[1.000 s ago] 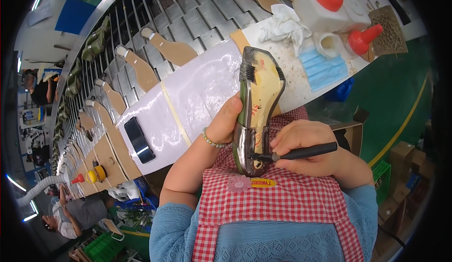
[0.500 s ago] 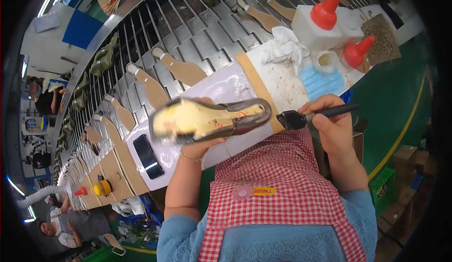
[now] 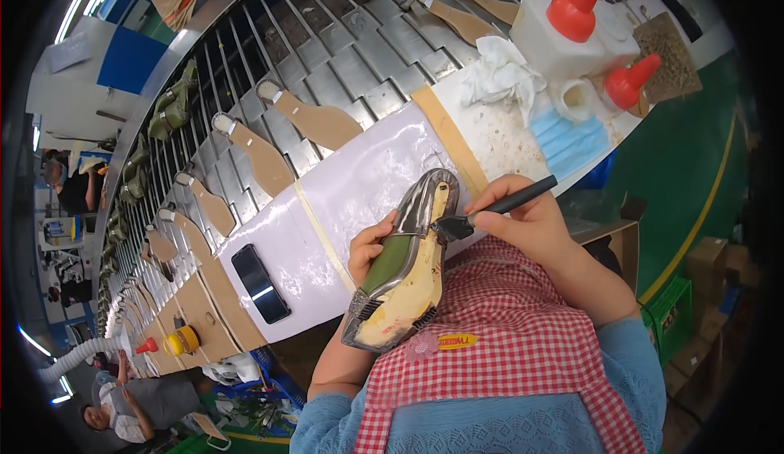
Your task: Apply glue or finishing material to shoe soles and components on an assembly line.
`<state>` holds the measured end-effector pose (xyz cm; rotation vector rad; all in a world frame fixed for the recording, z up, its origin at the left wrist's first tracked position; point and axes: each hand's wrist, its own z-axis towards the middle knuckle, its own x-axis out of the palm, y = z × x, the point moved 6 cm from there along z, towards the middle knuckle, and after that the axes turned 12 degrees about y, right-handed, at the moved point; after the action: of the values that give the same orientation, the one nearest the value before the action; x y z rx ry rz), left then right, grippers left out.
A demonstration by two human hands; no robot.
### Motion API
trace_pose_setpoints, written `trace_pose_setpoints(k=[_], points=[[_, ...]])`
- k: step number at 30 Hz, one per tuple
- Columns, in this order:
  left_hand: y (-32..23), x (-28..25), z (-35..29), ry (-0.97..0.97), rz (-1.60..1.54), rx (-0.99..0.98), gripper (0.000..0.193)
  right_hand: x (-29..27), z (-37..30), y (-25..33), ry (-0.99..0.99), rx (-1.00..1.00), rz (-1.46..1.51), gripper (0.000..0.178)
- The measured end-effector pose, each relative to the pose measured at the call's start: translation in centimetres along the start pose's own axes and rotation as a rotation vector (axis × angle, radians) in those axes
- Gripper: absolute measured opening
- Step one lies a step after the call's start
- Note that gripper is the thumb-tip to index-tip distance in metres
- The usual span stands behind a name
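My left hand (image 3: 369,248) grips a shoe upper on a last (image 3: 406,292) by its side, tilted with its pale yellow underside toward me. The upper is green with dark edging; its far end points up and to the right, and its other end hangs near my apron. Between the fingers of my right hand (image 3: 527,224) is a black-handled brush (image 3: 524,196). Its dark bristles touch or almost touch the edge of the underside near the far end. Part of my left hand is hidden behind the shoe.
Beyond the white work sheet (image 3: 282,209) runs a slatted metal conveyor (image 3: 359,70) with several tan soles (image 3: 265,160). A phone (image 3: 260,282) lies at left. At right are a red-capped white bottle (image 3: 549,42), an open jar (image 3: 574,100), crumpled tissue (image 3: 500,74) and a blue mask (image 3: 569,141).
The shoe has swung from lying nearly level to a steep slant, closer to my apron. My right hand has moved left, bringing the brush against or very near the shoe's underside.
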<state>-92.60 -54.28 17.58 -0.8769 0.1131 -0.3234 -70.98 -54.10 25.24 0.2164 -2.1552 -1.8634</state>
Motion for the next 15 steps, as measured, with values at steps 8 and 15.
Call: trace_pose_setpoints(k=[8, 15], points=[[-0.3, -0.2, -0.1, 0.081, 0.08, -0.02, 0.07, 0.9, 1.1, -1.4, 0.024, 0.124, 0.117, 0.014], [-0.7, -0.4, -0.4, 0.086, 0.085, -0.028, 0.072, 0.5, 1.2, 0.1, -0.189, -0.065, -0.161, 0.012]])
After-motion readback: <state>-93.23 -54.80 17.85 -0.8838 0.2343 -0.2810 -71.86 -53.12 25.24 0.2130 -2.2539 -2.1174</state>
